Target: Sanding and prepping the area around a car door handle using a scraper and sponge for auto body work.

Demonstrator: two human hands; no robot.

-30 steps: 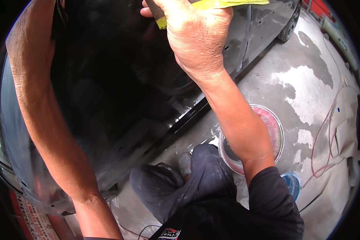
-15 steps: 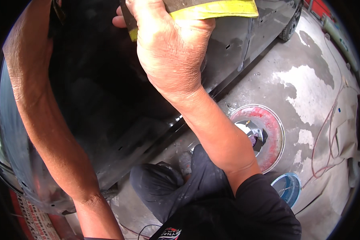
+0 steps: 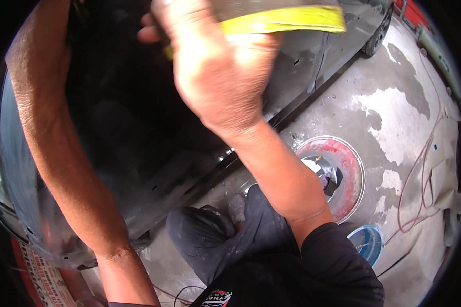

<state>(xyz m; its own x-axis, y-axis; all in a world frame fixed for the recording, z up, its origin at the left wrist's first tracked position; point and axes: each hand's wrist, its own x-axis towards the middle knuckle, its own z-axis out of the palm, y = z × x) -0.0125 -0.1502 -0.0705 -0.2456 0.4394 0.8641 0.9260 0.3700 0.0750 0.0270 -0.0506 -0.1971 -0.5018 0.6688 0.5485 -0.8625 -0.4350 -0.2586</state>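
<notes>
My right hand (image 3: 217, 71) is closed round a flat brownish block with a bright yellow edge (image 3: 287, 19), which looks like a sanding block. The thumb lies over its top, and the upper frame edge cuts part of it off. Beneath it is the dark, dull body of a car (image 3: 128, 112), marked with greyish patches. Far over on the left, my left hand (image 3: 43, 46) reaches up along the same dark bodywork. Its fingers pass out of the picture and into shadow, so what they touch is hidden.
On the floor to my right lies a round, red-and-silver, wheel-like object (image 3: 351, 187) with small items in its middle. A blue bucket (image 3: 379, 248) stands nearer. A reddish hose (image 3: 402, 204) winds past crumpled grey sheeting (image 3: 438, 179). A printed banner (image 3: 41, 276) lies at lower left.
My right hand and the block have shifted slightly right and down in the picture, and the hand is now blurred. The left arm has barely moved.
</notes>
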